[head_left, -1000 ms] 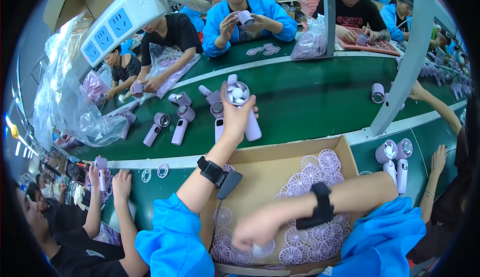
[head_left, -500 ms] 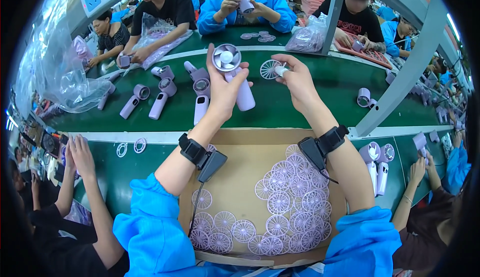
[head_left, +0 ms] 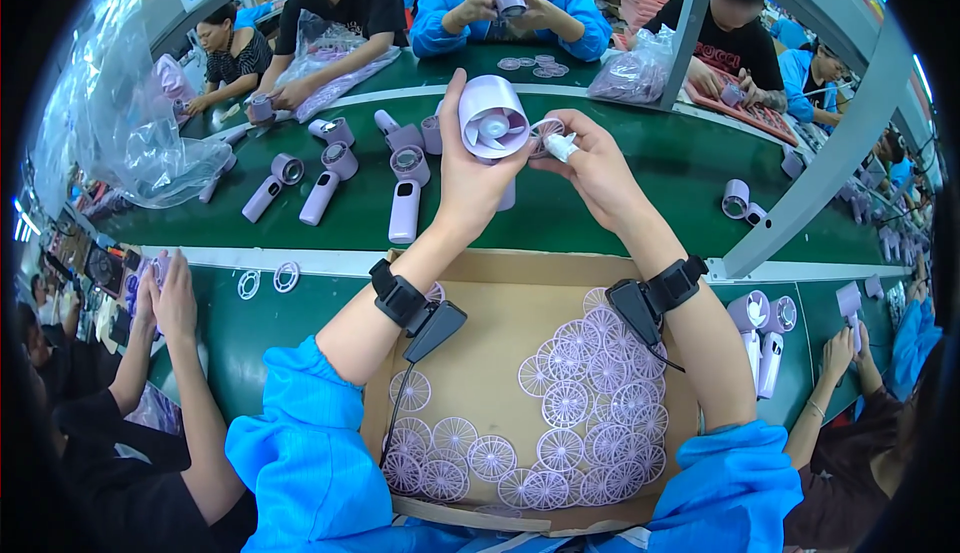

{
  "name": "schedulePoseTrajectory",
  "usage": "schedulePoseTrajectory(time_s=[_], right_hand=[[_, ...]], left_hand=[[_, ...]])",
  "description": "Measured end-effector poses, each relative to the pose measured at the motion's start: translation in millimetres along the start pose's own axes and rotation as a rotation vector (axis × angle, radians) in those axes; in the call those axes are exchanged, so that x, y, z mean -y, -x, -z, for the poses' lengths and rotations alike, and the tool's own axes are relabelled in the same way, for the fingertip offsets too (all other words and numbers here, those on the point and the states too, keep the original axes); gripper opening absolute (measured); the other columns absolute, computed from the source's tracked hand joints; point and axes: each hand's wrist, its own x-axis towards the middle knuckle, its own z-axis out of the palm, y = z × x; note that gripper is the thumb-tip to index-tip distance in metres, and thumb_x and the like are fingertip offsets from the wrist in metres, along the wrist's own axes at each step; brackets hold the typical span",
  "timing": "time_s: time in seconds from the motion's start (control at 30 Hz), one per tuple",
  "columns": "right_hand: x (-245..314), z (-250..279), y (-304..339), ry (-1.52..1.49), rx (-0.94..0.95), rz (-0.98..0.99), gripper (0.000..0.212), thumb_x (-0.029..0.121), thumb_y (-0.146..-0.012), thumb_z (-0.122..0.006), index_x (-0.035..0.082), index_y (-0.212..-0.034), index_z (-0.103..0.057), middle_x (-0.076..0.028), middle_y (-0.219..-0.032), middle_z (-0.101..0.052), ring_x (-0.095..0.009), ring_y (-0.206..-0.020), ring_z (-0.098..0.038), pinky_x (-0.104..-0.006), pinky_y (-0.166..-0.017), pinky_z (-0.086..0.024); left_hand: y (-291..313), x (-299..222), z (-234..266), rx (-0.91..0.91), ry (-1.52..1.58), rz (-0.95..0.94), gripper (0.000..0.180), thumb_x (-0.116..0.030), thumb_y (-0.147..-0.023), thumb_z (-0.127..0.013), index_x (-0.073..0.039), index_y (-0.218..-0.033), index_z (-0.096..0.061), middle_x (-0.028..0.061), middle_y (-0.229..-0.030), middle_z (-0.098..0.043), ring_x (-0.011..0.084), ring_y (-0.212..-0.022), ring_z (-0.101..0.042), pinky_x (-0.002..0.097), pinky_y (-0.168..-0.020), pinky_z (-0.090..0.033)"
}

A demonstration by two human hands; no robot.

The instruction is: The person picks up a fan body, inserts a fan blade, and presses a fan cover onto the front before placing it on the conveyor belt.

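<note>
My left hand (head_left: 470, 168) holds a lilac hand-held fan (head_left: 492, 118) upright, its round open front with white blades facing me. My right hand (head_left: 592, 165) pinches a thin round lilac grille (head_left: 547, 135) at the fan's right rim, touching it. Both hands are raised over the green conveyor belt (head_left: 640, 203). Below my forearms lies a shallow cardboard tray (head_left: 490, 353) with several more lilac grilles (head_left: 580, 393) spread on its floor.
Several lilac fans (head_left: 335, 178) lie on the belt to the left. Two more fans (head_left: 760, 338) stand at the right beside another person's hand (head_left: 838, 353). A person's hands (head_left: 165, 293) rest at the left. Workers sit across the belt. A grey post (head_left: 820, 168) slants at right.
My right hand rose from the tray with a grille and brought it against the fan's front. My left hand drew the fan closer and tipped its open face toward me.
</note>
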Motion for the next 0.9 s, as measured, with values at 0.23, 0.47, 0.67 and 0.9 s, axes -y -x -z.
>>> schedulePoseTrajectory(time_s=[0.23, 0.47, 0.67, 0.9], right_hand=[[2, 2, 0, -0.202, 0.020, -0.090, 0.023, 0.003, -0.093, -0.047, 0.005, -0.115, -0.048, -0.010, -0.111, -0.057, -0.024, -0.103, -0.060, -0.0395, -0.092, -0.050], [2, 11, 2, -0.392, 0.174, -0.162, 0.034, 0.010, -0.092, -0.051, 0.000, -0.124, -0.045, -0.014, -0.115, -0.057, -0.029, -0.107, -0.059, -0.0422, -0.096, -0.048], [6, 24, 2, -0.456, 0.294, -0.209, 0.048, 0.018, -0.090, -0.056, -0.005, -0.130, -0.042, -0.017, -0.119, -0.056, -0.030, -0.109, -0.058, -0.0421, -0.097, -0.048], [12, 6, -1, 0.182, 0.162, 0.036, 0.043, 0.017, -0.081, -0.067, 0.002, -0.121, -0.057, -0.014, -0.114, -0.056, -0.027, -0.100, -0.059, -0.0360, -0.091, -0.048]], left_hand=[[-1, -1, 0, -0.002, -0.068, -0.014, 0.092, -0.002, -0.071, -0.077, -0.010, -0.144, -0.022, 0.0117, -0.133, -0.036, 0.0224, -0.118, -0.046, 0.0321, -0.097, -0.042], [0, -6, 0, -0.016, 0.023, -0.002, 0.091, 0.000, -0.072, -0.076, -0.011, -0.144, -0.022, 0.0099, -0.127, -0.043, 0.0189, -0.108, -0.053, 0.0274, -0.080, -0.051], [-9, -10, 10, 0.081, 0.117, 0.083, 0.089, 0.000, -0.074, -0.074, -0.014, -0.145, -0.022, 0.0096, -0.125, -0.044, 0.0163, -0.102, -0.055, 0.0235, -0.066, -0.054], [-4, -7, 4, -0.011, 0.035, 0.284, 0.087, -0.004, -0.080, -0.067, -0.016, -0.147, -0.012, 0.0109, -0.120, -0.048, 0.0167, -0.096, -0.058, 0.0252, -0.061, -0.055]])
